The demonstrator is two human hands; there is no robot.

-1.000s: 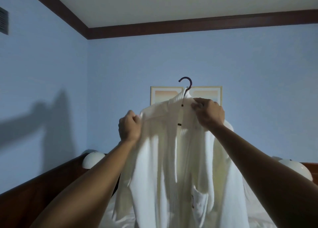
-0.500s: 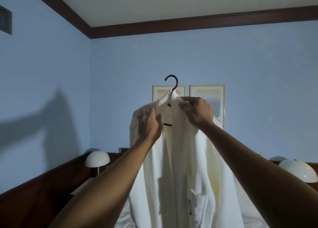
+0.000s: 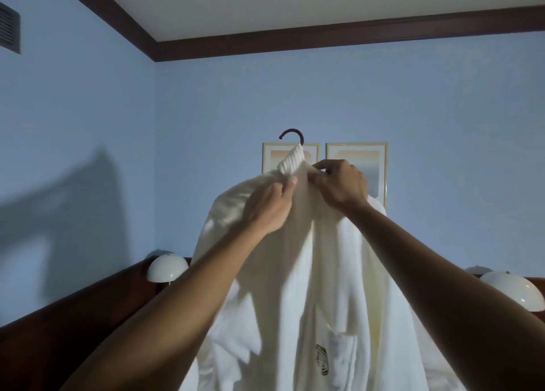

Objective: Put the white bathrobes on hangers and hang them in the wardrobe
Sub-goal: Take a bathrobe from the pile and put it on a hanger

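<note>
Holding the white bathrobe point(image 3: 318, 272) up high in front of the blue wall point(image 3: 206, 125), both hands work at the collar: the left hand point(image 3: 269, 204) has its fingers curled into the fabric just left of the neck, thumb tip showing, and the right hand point(image 3: 343, 184) pinches the cloth right beside it, knuckles bent tight. Poking out above the ribbed collar is the dark hook of the hanger point(image 3: 292, 134), the rest of it hidden inside the robe, which hangs down between the forearms with a pocket and dark emblem low on the front. Behind it sit two framed pictures point(image 3: 358, 160), a dome lamp point(image 3: 167, 268) on the left and another point(image 3: 511, 290) on the right.
</note>
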